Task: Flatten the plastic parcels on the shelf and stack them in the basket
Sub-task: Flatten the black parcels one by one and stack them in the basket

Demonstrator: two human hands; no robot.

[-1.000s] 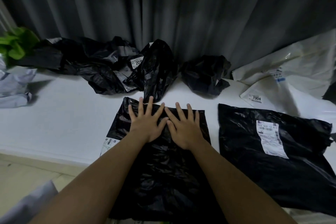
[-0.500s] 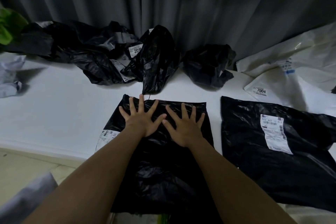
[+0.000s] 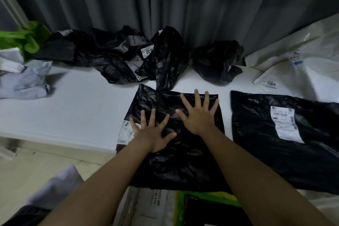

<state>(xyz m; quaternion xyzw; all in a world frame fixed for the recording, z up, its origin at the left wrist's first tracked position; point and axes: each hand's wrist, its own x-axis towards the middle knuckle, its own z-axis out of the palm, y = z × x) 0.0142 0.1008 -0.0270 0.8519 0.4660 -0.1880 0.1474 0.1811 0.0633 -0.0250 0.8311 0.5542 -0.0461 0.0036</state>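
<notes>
A black plastic parcel (image 3: 176, 159) lies spread on the white shelf (image 3: 77, 112), hanging over its front edge. My left hand (image 3: 152, 134) presses flat on its left side beside a white label, fingers spread. My right hand (image 3: 199, 115) presses flat farther up on its right half, fingers also spread. A second flattened black parcel (image 3: 275, 152) with a white label lies to the right. Crumpled black parcels (image 3: 117, 57) and a small black bundle (image 3: 218, 60) sit at the back by the curtain. Below the shelf edge, a green-rimmed container (image 3: 183, 205) holds parcels.
White parcels (image 3: 300, 64) lie at the back right, one marked 7004. Pale crumpled parcels (image 3: 23, 80) and a green bag (image 3: 27, 38) sit at the far left. A grey curtain hangs behind the shelf. Tiled floor shows at the lower left.
My left hand has slid back toward me and to the left over the parcel. My right hand has moved right and a little farther up. The hands are now apart.
</notes>
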